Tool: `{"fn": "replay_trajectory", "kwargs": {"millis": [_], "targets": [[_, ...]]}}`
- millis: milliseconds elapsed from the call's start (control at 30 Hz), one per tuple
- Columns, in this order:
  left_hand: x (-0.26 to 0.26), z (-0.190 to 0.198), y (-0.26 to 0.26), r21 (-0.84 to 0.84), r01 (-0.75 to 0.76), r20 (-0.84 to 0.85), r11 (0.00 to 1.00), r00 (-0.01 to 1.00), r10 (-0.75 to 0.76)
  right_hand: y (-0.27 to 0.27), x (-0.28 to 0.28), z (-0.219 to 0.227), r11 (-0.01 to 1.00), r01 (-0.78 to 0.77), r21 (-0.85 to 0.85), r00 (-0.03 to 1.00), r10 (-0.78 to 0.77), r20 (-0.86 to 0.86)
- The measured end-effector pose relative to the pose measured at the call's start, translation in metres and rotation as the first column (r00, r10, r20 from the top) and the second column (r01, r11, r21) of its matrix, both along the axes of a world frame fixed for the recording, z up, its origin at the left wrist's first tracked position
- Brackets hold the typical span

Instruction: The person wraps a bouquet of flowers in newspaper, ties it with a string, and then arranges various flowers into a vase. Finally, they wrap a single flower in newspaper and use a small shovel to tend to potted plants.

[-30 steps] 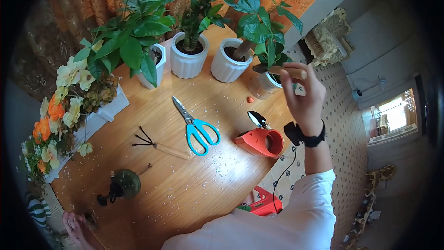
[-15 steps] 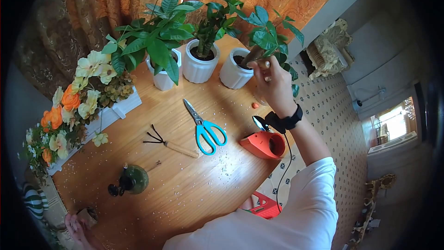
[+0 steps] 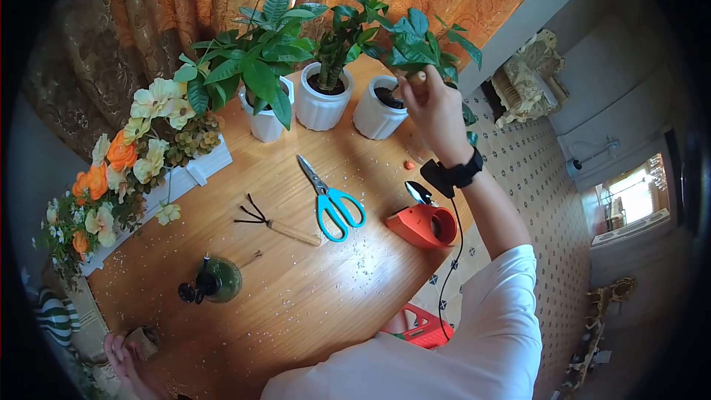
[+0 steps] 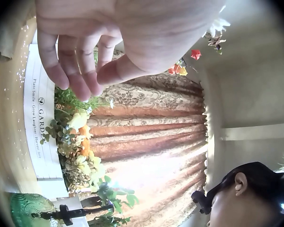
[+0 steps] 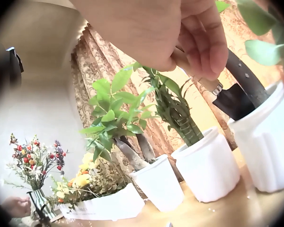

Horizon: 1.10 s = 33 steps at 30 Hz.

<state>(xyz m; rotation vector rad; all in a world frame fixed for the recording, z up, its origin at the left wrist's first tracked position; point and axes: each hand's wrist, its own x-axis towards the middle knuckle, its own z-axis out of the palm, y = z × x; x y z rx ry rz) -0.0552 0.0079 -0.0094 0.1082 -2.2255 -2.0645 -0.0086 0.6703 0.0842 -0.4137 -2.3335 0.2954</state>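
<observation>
My right hand (image 3: 441, 118) grips the wooden handle of a small trowel (image 5: 234, 101) above the rightmost large white pot (image 3: 379, 117). In the right wrist view, the trowel's black blade reaches inside the pot's rim, beside the plant's stem (image 5: 246, 73). Leaves of that plant (image 3: 415, 44) hang over the fingers in the head view. At the lower left table edge is my left hand (image 3: 124, 365), fingers loosely bent and holding nothing, close to a small brownish object (image 3: 144, 341). The left wrist view shows its fingers (image 4: 71, 80) in front of the flower planter (image 4: 42, 118).
Two more potted plants in white pots (image 3: 323, 107) stand along the back. On the table lie blue-handled scissors (image 3: 341, 211), a three-pronged hand rake (image 3: 292, 232), a green spray bottle (image 3: 222, 280) and an orange-red container (image 3: 415, 224). White specks are scattered about.
My right hand has moved left and lowered the trowel from above the far-right pot to the neighbouring white pot. The left hand stays at the table edge; the head view has shifted slightly.
</observation>
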Motion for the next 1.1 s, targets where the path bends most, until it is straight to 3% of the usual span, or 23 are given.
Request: {"fn": "replay_trajectory", "kwargs": {"millis": [67,233,400,567,767,867,967,1100], "targets": [[-0.004,-0.011,-0.01,0.134,-0.064,-0.02,0.989,0.998,0.068,0.002,-0.005,-0.009,1.0,-0.016,-0.001,1.0,0.016,-0.005],[0.001,-0.014,-0.036,0.148,0.009,-0.012,0.989,1.0,-0.007,0.002,-0.002,-0.015,0.994,-0.073,0.082,0.995,0.078,-0.061],[0.011,-0.007,-0.047,0.164,0.026,-0.041,0.986,0.999,-0.019,-0.017,0.008,0.01,1.0,-0.019,0.004,0.997,0.019,-0.073],[0.025,-0.01,-0.063,0.264,0.097,-0.062,0.96,0.995,-0.083,-0.013,0.004,0.005,0.997,0.061,0.046,0.998,-0.06,-0.007],[0.049,-0.02,-0.086,0.345,0.027,-0.064,0.938,0.998,-0.005,-0.008,0.008,-0.002,1.0,-0.019,-0.002,0.983,0.018,-0.185],[0.057,-0.03,-0.104,0.375,0.078,-0.077,0.924,0.996,-0.052,-0.009,0.013,0.003,1.0,0.026,-0.011,0.991,-0.028,-0.131],[0.07,-0.03,-0.102,0.374,0.016,-0.069,0.927,0.998,0.01,-0.005,0.013,-0.005,0.999,0.038,0.016,0.995,-0.036,-0.09],[0.077,-0.02,-0.099,0.369,0.051,-0.083,0.928,0.996,-0.022,0.002,0.016,-0.019,0.998,0.059,0.023,0.986,-0.055,-0.156]]}}
